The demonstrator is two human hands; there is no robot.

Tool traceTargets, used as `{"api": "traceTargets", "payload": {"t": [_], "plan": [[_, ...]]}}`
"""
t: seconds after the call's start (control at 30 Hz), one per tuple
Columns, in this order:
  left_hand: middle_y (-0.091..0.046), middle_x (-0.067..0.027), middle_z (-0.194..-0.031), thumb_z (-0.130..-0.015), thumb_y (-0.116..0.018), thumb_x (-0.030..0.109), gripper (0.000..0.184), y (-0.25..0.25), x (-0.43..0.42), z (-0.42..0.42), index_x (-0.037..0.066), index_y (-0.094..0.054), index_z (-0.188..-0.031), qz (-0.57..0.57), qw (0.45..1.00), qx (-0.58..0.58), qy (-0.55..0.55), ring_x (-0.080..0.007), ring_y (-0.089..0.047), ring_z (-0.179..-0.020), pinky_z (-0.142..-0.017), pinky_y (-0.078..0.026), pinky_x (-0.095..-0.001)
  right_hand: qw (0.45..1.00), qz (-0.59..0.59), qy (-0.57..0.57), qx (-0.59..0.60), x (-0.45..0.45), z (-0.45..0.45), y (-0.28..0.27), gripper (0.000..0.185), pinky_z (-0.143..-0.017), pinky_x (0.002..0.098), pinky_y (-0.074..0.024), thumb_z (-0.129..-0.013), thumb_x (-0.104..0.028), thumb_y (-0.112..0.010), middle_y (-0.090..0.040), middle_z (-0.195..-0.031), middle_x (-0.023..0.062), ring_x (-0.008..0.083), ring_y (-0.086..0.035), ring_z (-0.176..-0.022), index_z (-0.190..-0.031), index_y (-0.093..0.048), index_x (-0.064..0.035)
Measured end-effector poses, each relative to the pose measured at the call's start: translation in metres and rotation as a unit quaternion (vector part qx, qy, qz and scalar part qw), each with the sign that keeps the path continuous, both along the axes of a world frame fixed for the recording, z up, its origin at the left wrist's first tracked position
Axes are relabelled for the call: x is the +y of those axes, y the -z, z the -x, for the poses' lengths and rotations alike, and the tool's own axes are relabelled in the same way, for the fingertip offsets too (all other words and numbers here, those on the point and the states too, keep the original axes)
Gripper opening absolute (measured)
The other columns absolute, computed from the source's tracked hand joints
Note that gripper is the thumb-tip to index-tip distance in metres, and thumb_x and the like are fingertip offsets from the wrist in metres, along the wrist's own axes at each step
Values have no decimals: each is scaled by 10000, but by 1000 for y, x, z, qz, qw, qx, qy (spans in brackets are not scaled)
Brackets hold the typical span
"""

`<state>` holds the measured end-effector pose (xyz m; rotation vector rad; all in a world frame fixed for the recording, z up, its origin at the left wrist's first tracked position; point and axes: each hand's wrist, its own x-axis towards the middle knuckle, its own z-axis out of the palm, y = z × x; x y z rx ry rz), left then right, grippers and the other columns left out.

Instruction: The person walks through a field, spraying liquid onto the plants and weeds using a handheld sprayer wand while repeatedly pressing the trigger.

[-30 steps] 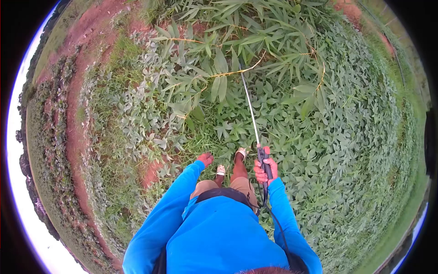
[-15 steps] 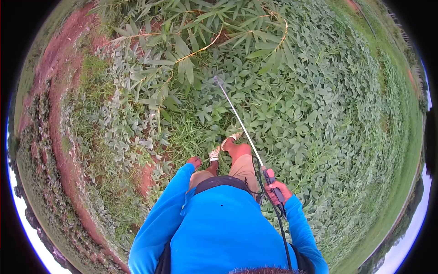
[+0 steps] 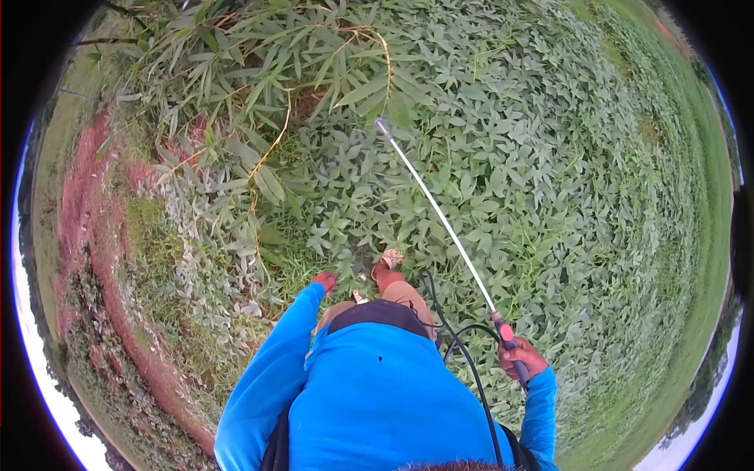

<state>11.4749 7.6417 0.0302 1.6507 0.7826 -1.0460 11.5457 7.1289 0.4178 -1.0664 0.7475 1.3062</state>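
Note:
My right hand point(image 3: 525, 360) is wrapped round the dark grip of a sprayer wand point(image 3: 440, 212), beside its red part. The wand's long pale tube slants forward and left over the leaves. Its nozzle point(image 3: 381, 124) is near a hanging bamboo-like branch point(image 3: 389, 71), and a faint haze shows around the tip. A black hose point(image 3: 471, 365) loops from the grip and runs along my right side. My left hand point(image 3: 324, 281) hangs beside my left thigh, above the plants, with no object visible in it; its fingers are too small to make out.
Low leafy plants point(image 3: 534, 180) cover the ground ahead and to the right. Long-leaved branches point(image 3: 259, 86) reach in from the upper left. A strip of bare red soil point(image 3: 110, 259) runs down the left side. My foot point(image 3: 392, 257) is among the leaves.
My right hand has moved outward to the right with the wand, whose tube slants more. The branches have shifted left in view. My left hand is slightly further left, and my feet have changed position.

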Motion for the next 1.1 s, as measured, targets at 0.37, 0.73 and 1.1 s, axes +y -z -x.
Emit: {"api": "traceTargets", "payload": {"t": [0.37, 0.73, 1.1], "plan": [[-551, -28, -716, -901, -510, 293, 217, -95, -46, -237, 82, -558, -917, 60, 970, -216, -97, -80, -428, -484, -387, -315, -233, 937, -135, 292, -139, -29, -109, 66, 205, -329, 218, -290, -810, -270, -554, -374, -585, -16, 65, -340, -412, -783, -400, -138], [-653, -134, -869, -853, -510, 411, 386, -52, 0, -246, 74, -624, -1002, -202, 926, -289, 132, -218, -617, -750, -680, -495, -341, 913, -268, 286, -114, 11, -205, 105, 204, -334, 220, -285, -818, -276, -573, -400, -569, -11, 72, -351, -396, -774, -449, -121], [-646, -90, -764, -818, -528, 376, 332, -16, -160, -317, 83, -630, -938, -88, 956, -79, 268, -188, -594, -595, -531, -482, -325, 908, -218, 327, -147, -92, -391, 104, 236, -332, 209, -271, -804, -292, -604, -411, -583, -26, 50, -336, -404, -798, -443, -120]]}}
